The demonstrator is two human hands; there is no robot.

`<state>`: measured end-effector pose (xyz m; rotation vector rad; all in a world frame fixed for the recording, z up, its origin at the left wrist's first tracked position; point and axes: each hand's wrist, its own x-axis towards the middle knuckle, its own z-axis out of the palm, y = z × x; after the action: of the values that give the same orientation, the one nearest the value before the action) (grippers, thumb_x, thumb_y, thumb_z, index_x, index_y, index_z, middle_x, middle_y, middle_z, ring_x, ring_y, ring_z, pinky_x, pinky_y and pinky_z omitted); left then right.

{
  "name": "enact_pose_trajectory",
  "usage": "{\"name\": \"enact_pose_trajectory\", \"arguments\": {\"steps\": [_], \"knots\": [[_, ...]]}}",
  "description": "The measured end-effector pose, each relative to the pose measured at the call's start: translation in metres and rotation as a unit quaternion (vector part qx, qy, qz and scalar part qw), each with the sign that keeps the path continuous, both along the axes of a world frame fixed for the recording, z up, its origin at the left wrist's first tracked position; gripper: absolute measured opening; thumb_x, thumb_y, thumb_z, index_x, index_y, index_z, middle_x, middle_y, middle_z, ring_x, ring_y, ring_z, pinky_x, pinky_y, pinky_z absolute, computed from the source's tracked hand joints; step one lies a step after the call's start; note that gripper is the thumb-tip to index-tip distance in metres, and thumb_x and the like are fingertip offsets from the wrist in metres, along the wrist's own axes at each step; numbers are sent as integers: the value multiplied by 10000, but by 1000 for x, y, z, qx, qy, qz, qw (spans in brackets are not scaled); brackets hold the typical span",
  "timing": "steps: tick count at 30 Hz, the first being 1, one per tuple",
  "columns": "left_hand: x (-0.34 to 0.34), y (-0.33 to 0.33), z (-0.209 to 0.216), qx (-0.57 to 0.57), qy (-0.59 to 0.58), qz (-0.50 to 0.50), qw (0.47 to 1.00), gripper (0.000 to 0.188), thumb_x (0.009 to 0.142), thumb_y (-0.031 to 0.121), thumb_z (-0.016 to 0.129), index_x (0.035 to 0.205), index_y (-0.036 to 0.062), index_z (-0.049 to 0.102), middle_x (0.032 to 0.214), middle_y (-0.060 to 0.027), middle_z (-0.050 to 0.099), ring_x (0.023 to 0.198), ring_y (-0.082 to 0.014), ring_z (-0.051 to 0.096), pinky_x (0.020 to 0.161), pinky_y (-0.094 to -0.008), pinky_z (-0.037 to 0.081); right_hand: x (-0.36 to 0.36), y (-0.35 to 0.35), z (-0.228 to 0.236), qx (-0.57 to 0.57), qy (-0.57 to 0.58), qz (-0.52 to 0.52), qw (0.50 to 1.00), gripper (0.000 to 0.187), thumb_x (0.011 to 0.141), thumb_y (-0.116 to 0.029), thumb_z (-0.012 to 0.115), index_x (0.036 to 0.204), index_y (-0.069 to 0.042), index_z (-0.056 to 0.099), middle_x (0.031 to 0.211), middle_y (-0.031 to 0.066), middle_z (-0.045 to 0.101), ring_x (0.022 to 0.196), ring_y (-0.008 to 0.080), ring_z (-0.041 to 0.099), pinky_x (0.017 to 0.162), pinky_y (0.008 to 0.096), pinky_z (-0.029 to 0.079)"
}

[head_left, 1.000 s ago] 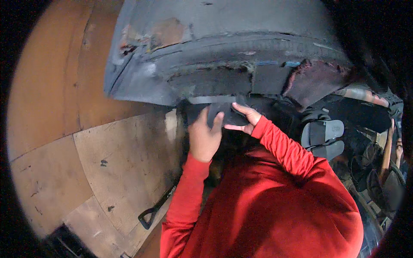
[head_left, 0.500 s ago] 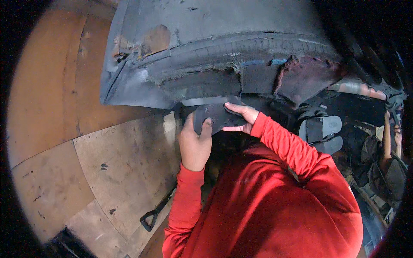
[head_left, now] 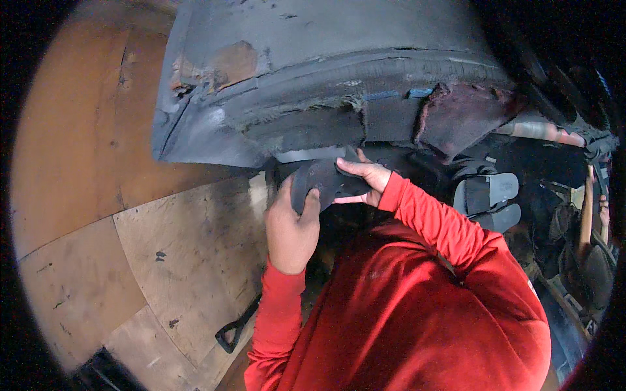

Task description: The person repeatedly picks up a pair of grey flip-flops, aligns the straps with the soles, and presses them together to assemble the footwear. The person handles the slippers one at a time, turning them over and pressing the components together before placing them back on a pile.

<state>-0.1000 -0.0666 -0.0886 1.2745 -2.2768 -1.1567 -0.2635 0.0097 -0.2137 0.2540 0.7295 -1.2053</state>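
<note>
Between both hands is a dark grey, flat, bendable piece (head_left: 321, 180); its exact kind I cannot make out. My left hand (head_left: 293, 228) grips its near left side, thumb on top and fingers underneath, partly hidden. At the other end, my right hand (head_left: 369, 174) pinches it with the thumb above and the other fingers beneath. The piece is held up close to the front edge of a worn grey padded workbench (head_left: 306, 140), over a dark gap in front of my body.
Grey slide sandals (head_left: 501, 189) lie to the right, beyond my right forearm. A dark reddish cloth (head_left: 456, 117) hangs over the bench front. Scuffed wooden panels (head_left: 176, 254) cover the left, with a black loop handle (head_left: 228, 335) there. Another person's arm (head_left: 587, 205) shows at the far right.
My left hand and forearm have shifted slightly left and down. The right fingers have changed position a little on the dark piece, which stays held in both hands.
</note>
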Motion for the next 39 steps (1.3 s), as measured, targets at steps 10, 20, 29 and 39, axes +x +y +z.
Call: {"name": "enact_pose_trajectory", "arguments": {"steps": [10,20,29,39], "knots": [[-26,-3,-11,33,3,-16,999,328,908,89,619,1216,-22,590,1054,-251,677,1016,-404,670,854,-416,519,-10,-1,-28,40,-28,-22,999,1095,876,-249,754,1535,-294,-120,1370,110,520,1183,328,592,943,620,512],[2,-4,28,27,57,-31,998,301,895,11,592,1191,-40,603,1009,-202,704,930,-273,701,833,-356,524,11,2,18,-11,22,-12,1000,688,899,-268,728,1427,-235,287,1351,92,537,1223,320,566,908,594,542],[67,44,66,-9,-8,-3,1000,384,904,48,628,1275,-33,574,1060,-221,688,957,-280,714,807,-333,538,48,21,45,-68,1,-53,996,544,911,-181,717,1390,-165,458,1209,54,623,1119,247,623,972,475,521],[99,82,9,68,127,72,987,486,922,141,675,1344,-49,527,1296,-209,604,1193,-259,596,1016,-355,439,65,17,12,-147,144,-56,977,624,908,-140,719,1447,-146,405,1192,25,614,1042,168,625,996,358,485]]}}
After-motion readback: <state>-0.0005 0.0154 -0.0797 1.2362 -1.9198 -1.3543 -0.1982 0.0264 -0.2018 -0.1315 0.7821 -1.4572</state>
